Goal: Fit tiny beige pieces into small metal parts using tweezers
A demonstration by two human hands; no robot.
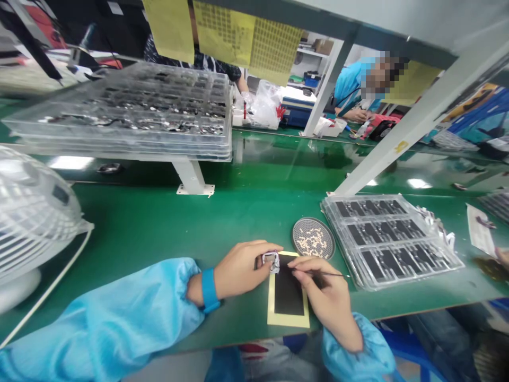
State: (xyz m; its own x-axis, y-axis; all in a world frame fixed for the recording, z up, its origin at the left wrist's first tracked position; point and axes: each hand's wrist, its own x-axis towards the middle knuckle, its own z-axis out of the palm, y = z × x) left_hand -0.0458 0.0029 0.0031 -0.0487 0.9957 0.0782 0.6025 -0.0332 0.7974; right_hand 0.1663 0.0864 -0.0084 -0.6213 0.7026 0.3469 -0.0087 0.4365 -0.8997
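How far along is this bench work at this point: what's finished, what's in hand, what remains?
Done: hard to tell; the clear tray holds rows of black parts, their state unreadable. In hand: the left hand pinches a small silvery part over the black mat, and the right hand holds tweezers at it. Left: many small pale pieces lie in the round mesh dish.

The green bench top (238, 212) was smooth and glossy, mirroring the lamps. The stacked trays (131, 114) and the parts tray (392, 241) were clear, shiny plastic. The black pad (288, 292) looked matt, its yellow backing (288, 321) paper-like. The tweezers (332, 274) were thin metal, the small part (271, 260) whitish and shiny, the sleeves (119, 323) smooth blue cloth.
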